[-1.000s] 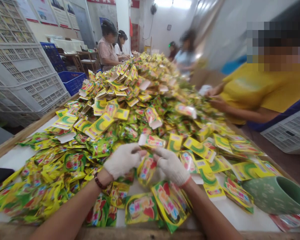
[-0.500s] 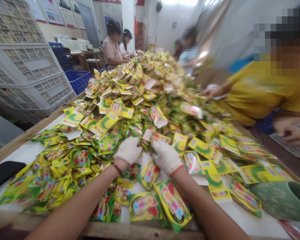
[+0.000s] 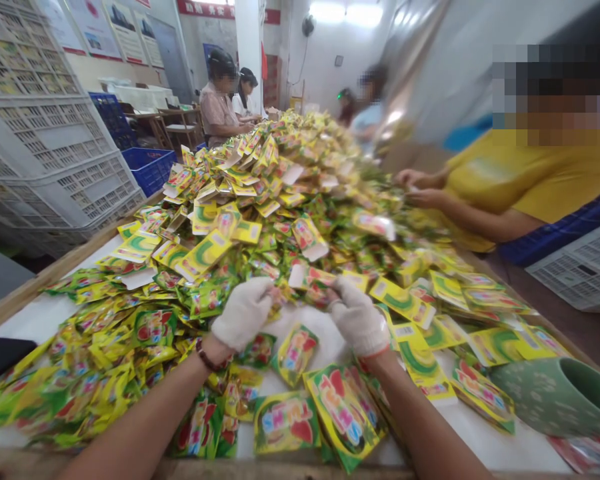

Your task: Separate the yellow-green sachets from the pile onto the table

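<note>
My left hand (image 3: 245, 313), in a white glove with bare fingertips, is closed in a pinch beside the pile. What its fingertips hold, if anything, is blurred. My right hand (image 3: 357, 317), gloved the same way, pinches the end of a small green packet (image 3: 319, 293). Behind that packet lies a flat yellow carton (image 3: 305, 275) with a pale open flap. Between my wrists, a single packet (image 3: 297, 353) with colourful lettering rests on the white tabletop (image 3: 316, 321). Nearer me are larger printed packets (image 3: 286, 423) and a stacked bundle (image 3: 347, 413).
A big heap of cartons and packets (image 3: 275, 173) covers the table's middle. Small packets (image 3: 95, 360) spread at left by a black phone (image 3: 5, 360). A green flowered container (image 3: 540, 393) lies at right. White crates (image 3: 75, 140) are stacked at left. A co-worker in yellow (image 3: 500, 180) sits at right.
My hands have moved apart, the right one going rightward and the left one slightly leftward. More bare tabletop shows between them. The co-worker in yellow has brought both hands together.
</note>
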`<state>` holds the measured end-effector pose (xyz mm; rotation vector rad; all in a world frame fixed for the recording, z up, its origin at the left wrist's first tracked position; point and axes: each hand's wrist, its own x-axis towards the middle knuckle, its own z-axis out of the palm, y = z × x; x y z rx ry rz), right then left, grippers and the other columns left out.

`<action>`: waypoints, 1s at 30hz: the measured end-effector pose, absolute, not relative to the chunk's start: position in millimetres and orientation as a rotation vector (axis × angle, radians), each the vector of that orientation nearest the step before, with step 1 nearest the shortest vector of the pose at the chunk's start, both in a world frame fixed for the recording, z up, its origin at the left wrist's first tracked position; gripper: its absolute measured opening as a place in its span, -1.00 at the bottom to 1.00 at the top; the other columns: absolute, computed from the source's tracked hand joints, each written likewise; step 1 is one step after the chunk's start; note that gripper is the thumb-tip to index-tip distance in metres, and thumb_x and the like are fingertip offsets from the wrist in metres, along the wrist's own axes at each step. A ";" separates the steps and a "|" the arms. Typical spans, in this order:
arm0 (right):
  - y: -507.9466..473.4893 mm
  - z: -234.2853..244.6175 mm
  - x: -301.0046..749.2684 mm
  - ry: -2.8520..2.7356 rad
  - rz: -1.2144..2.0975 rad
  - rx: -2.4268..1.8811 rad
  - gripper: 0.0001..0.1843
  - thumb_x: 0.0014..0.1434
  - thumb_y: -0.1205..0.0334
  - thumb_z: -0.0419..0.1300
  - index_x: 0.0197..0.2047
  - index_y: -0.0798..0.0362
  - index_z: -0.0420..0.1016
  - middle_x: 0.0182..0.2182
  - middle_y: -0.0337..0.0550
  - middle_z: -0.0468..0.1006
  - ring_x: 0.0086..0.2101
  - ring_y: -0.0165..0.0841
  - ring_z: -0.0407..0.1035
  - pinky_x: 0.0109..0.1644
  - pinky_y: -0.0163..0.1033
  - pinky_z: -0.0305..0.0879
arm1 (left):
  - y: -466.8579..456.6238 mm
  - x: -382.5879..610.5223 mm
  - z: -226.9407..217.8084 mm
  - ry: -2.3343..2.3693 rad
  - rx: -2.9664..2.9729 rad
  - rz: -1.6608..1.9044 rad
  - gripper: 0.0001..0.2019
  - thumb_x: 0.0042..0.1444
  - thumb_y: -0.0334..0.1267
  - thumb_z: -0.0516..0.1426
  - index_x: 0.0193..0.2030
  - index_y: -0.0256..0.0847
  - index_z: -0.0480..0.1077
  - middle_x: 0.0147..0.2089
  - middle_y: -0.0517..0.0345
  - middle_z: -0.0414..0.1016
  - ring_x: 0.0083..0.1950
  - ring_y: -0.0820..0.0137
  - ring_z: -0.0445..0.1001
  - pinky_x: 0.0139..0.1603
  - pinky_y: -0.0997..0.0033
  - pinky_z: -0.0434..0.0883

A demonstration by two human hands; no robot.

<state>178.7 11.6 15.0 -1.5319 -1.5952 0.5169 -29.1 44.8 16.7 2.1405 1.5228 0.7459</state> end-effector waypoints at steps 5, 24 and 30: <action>1.4 24.3 171.0 -1.373 0.909 -1.411 -0.82 0.15 0.12 0.07 -0.37 0.04 0.32 -0.56 -0.31 0.35 -0.61 -0.47 0.24 -0.55 -0.37 0.24 | 28.0 -14.7 20.4 1.181 1.169 0.939 -0.77 0.03 -0.08 0.13 -0.37 -0.18 0.24 -0.42 0.29 0.34 -0.42 0.44 0.42 -0.42 0.40 0.47; -4.7 11.7 156.4 -1.467 0.666 -1.446 -0.83 0.20 0.15 0.01 -0.39 0.00 0.21 -0.50 -0.30 0.30 -0.47 -0.41 0.23 -0.37 -0.32 0.22 | 7.0 9.5 20.6 0.741 0.547 0.992 -0.73 -0.19 -0.40 0.22 -0.38 -0.14 0.20 -0.44 0.33 0.40 -0.41 0.52 0.45 -0.24 0.46 0.47; -5.5 10.6 151.8 -1.444 0.695 -1.431 -0.81 0.18 0.16 0.00 -0.44 0.00 0.15 -0.52 -0.31 0.25 -0.48 -0.41 0.18 -0.41 -0.33 0.19 | 8.7 6.6 20.3 0.639 0.620 0.940 -0.67 -0.21 -0.43 0.24 -0.22 -0.21 0.36 -0.31 0.18 0.52 -0.27 0.43 0.52 -0.18 0.44 0.47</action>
